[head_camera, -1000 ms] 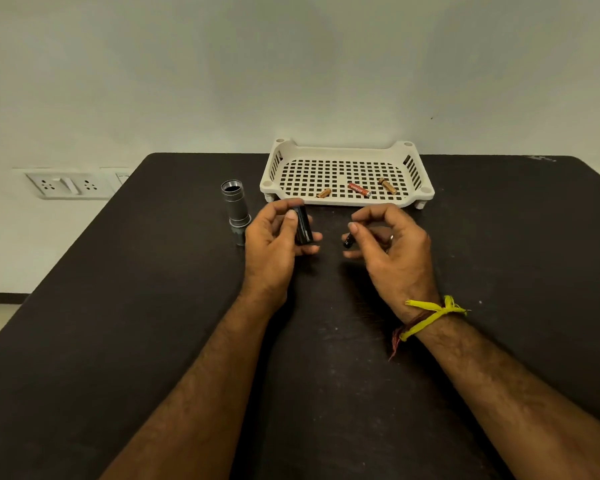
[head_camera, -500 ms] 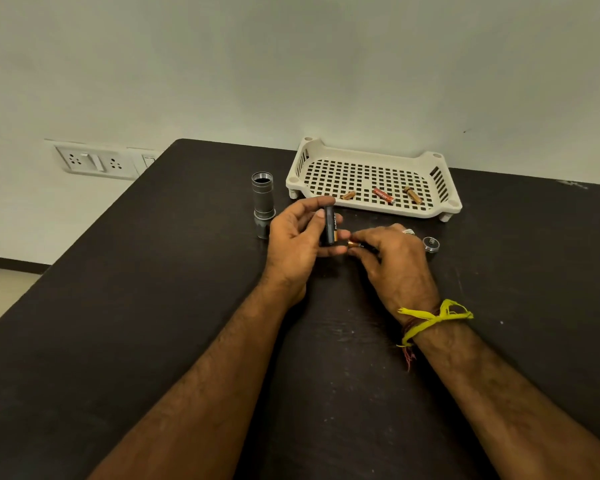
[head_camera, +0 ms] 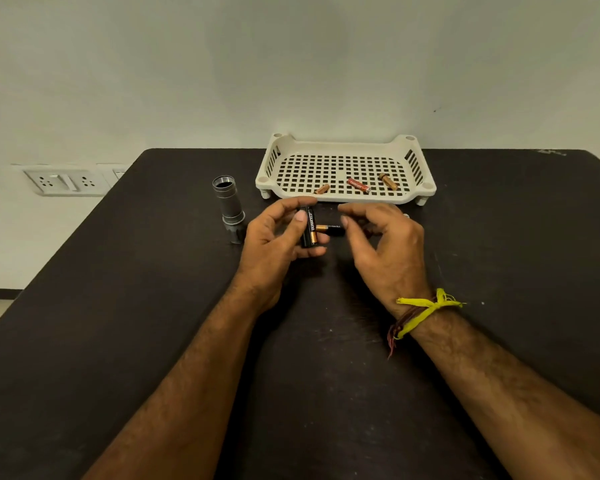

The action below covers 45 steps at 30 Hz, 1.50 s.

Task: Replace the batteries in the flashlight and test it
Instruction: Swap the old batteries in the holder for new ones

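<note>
My left hand (head_camera: 271, 244) grips a black battery holder (head_camera: 308, 232) upright, with a black-and-copper battery showing in its side. In my right hand (head_camera: 385, 247), thumb and fingers pinch a second battery (head_camera: 330, 230) by its black end. That battery lies level, and its copper end touches the holder. The silver flashlight body (head_camera: 228, 204) stands head-down on the dark table (head_camera: 153, 306), open end up, just left of my left hand. A small metal part (head_camera: 406, 215) peeks out behind my right hand.
A white perforated tray (head_camera: 343, 199) sits right behind my hands and holds three used batteries, including a red one (head_camera: 358, 185). The wall rises at the table's far edge. A socket plate (head_camera: 66, 181) is on the wall at the left.
My right hand brought the battery from a gap away up to the holder in my left hand. The camera view shifted. The flashlight body and tray stayed put.
</note>
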Tool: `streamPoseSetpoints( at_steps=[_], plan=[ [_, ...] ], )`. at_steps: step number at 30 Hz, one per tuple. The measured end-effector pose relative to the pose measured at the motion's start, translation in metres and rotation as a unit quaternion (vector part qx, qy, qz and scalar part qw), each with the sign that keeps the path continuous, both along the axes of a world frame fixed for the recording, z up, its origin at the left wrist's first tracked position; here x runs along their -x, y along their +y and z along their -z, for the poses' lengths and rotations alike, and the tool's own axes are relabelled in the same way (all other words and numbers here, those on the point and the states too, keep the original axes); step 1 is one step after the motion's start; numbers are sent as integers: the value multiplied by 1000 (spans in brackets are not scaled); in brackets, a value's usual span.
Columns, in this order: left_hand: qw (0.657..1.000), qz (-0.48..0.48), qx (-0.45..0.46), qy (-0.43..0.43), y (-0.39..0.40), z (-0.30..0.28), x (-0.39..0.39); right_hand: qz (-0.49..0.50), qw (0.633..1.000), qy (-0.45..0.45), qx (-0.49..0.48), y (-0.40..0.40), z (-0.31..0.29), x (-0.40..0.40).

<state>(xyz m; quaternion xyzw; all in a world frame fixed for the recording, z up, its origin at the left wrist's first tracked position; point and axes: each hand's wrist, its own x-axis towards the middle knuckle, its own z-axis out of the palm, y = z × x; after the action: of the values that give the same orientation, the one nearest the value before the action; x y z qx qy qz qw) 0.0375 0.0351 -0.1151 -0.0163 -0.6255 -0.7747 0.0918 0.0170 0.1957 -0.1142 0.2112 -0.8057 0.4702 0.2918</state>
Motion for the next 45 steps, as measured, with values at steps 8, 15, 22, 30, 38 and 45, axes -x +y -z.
streamPoseSetpoints(
  at_steps=[8, 15, 22, 30, 38, 45],
  plan=[
    [998, 65, -19, -6, -5, -2, -3, -58, 998, -5, -4, -2, -1, -4],
    [997, 67, -28, -14, -4, -4, -4, -77, 997, -5, -30, -2, -1, -4],
    [998, 41, -39, -24, -3, -4, -3, -120, 992, -3, -42, 2, -1, -5],
    [999, 31, -23, -35, -2, -4, -3, -136, 982, 71, -108, 5, -4, -6],
    [999, 17, -13, -43, 2, -7, -5, -103, 967, 148, -180, 4, 0, -9],
    [999, 0, -36, -41, 4, -8, -7, -93, 988, 104, -69, 3, -6, -7]
  ],
)
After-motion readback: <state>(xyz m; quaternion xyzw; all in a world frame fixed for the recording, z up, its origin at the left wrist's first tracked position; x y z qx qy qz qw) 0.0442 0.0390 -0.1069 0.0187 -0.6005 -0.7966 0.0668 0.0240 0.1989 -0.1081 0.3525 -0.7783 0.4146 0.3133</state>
